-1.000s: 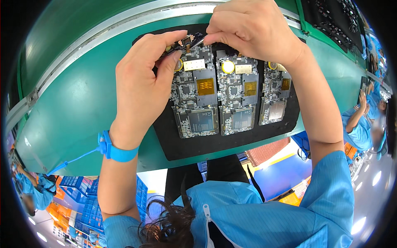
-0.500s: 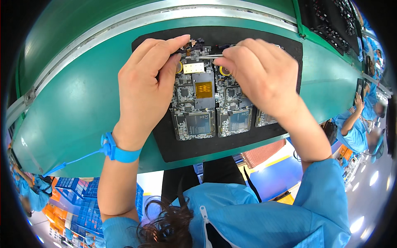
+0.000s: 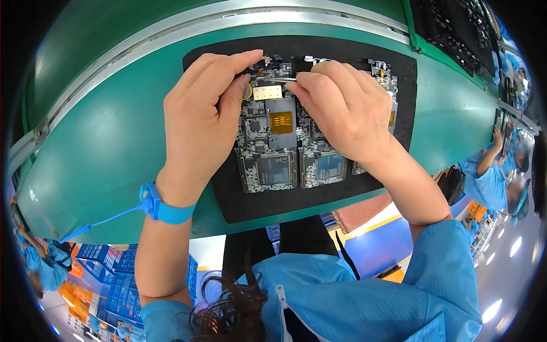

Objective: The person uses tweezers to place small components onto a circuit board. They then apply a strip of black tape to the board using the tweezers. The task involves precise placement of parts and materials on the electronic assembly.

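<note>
On a black mat (image 3: 245, 206) lies a row of dark circuit boards. My left hand (image 3: 200, 108) is closed at the upper left corner of the leftmost circuit board (image 3: 272, 169), thumb along its side edge and index finger by a small dark module (image 3: 273, 59) at its top. That board bears a pale metal plate (image 3: 268, 93) and an amber film patch (image 3: 281, 122). In my right hand (image 3: 350, 108), thumb and fingers pinch thin metal tweezers (image 3: 283, 80), whose tips point left over the board's upper part. A second circuit board (image 3: 323, 169) is partly under this hand.
A metal rail (image 3: 171, 35) bends along the far side of the green table (image 3: 108, 142). At upper right, small dark parts lie on a black sheet (image 3: 447, 34). A blue wrist strap (image 3: 171, 212) with a cord circles my left wrist. Another person (image 3: 484, 176) sits at right.
My right hand has shifted left with the tweezers, uncovering the top of the board at right. My left hand has stayed nearly still.
</note>
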{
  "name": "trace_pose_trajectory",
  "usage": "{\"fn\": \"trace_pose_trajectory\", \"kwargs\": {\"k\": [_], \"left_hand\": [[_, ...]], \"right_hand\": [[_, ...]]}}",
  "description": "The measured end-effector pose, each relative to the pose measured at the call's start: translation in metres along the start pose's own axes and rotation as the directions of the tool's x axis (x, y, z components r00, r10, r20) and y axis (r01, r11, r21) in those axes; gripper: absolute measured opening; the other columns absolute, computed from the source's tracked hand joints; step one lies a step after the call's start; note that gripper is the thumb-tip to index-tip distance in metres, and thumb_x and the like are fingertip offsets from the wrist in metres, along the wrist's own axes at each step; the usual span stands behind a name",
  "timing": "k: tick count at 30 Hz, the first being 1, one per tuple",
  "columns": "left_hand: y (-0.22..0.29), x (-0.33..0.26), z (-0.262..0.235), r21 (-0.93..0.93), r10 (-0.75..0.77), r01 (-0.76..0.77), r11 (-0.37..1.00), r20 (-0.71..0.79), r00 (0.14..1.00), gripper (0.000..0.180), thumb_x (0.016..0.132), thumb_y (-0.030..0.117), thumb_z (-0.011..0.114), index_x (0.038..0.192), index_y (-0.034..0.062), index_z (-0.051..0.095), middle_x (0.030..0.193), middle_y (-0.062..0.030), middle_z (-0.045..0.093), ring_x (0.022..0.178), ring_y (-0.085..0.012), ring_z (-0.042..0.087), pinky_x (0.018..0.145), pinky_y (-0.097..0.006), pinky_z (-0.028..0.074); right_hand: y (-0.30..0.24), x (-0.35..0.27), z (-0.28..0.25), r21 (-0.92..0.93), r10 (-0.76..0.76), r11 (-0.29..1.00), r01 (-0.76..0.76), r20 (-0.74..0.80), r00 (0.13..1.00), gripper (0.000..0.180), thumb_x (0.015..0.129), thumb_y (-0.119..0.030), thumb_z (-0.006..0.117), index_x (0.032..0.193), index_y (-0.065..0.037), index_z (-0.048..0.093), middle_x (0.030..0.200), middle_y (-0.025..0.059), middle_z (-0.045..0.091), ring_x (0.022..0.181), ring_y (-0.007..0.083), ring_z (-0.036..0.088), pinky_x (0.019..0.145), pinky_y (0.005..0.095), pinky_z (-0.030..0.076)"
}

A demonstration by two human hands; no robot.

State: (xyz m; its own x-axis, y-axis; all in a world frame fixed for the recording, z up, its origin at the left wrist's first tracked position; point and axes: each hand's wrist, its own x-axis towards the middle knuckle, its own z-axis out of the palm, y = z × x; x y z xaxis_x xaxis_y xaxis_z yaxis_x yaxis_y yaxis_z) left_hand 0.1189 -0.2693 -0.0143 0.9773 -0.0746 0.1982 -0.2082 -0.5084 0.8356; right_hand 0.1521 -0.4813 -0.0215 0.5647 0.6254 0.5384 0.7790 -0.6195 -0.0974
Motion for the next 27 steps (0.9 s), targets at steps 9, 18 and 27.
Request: {"fn": "trace_pose_trajectory", "kwargs": {"k": [9,18,27], "left_hand": [[0.0005,-0.0011,-0.0007,-0.006,-0.023,0.023,1.0,0.007,1.0,0.028,0.091,-0.003,0.064,0.116,0.0057,0.071,0.094,-0.0064,0.066,0.079,-0.0138,0.062,0.073,-0.025,0.051],[0.0002,-0.0007,-0.0012,0.006,-0.027,0.027,1.0,0.01,1.0,0.028,0.091,-0.002,0.065,0.116,0.006,0.071,0.094,-0.0064,0.066,0.08,-0.0144,0.062,0.073,-0.025,0.051],[-0.0014,-0.0003,-0.0006,0.002,-0.003,0.003,1.0,0.003,1.0,0.028,0.09,-0.003,0.064,0.116,0.0055,0.071,0.094,-0.007,0.066,0.081,-0.0155,0.061,0.073,-0.026,0.051]], "right_hand": [[0.0031,-0.0062,0.0027,0.035,-0.019,0.999,0.021,-0.058,0.998,0.018,0.078,-0.021,0.073,0.088,-0.01,0.063,0.085,0.0022,0.061,0.066,0.017,0.062,0.054,0.0294,0.045],[0.0004,-0.0055,0.0,0.021,-0.023,1.0,0.023,-0.004,1.0,0.018,0.077,-0.019,0.075,0.087,-0.01,0.063,0.084,0.0028,0.062,0.068,0.0174,0.063,0.055,0.0293,0.046],[0.0008,-0.0053,0.0,0.018,-0.036,0.999,0.036,-0.034,0.999,0.024,0.071,-0.012,0.083,0.088,-0.006,0.066,0.083,0.0055,0.065,0.062,0.0186,0.062,0.051,0.0283,0.047]]}}
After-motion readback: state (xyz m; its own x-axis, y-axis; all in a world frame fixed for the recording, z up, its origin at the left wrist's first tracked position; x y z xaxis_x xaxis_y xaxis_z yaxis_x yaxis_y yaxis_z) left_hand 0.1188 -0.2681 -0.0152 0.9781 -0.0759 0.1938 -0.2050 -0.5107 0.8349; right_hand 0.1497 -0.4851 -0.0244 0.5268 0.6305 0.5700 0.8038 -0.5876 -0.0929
